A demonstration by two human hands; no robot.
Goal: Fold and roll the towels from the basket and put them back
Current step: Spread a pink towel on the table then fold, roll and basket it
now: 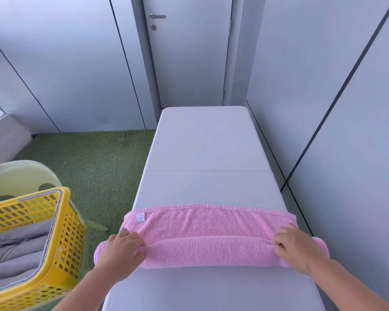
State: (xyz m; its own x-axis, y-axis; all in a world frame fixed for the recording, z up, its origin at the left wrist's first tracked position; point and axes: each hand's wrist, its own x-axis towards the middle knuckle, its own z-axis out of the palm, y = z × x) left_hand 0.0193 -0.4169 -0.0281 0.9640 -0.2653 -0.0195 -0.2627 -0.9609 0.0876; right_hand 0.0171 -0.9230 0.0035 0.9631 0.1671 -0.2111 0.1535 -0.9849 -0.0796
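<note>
While both arms reach in over the near end of the counter [211, 288], the pink towel [211, 250] lies crosswise on it, mostly rolled, its ends overhanging both sides. The left hand [121, 250] curls its fingers over the roll's top. The right hand [295, 248] bends its fingers in and pinches the terry at the roll's far edge. Holding one hand near each end probably keeps the roll even and tight. Beyond the knuckles a flat strip with a white label [140, 217] waits to be taken up. At the left stands the yellow basket [72, 243], with grey towels [16, 250] inside. Farthest off is a closed door [189, 59].
</note>
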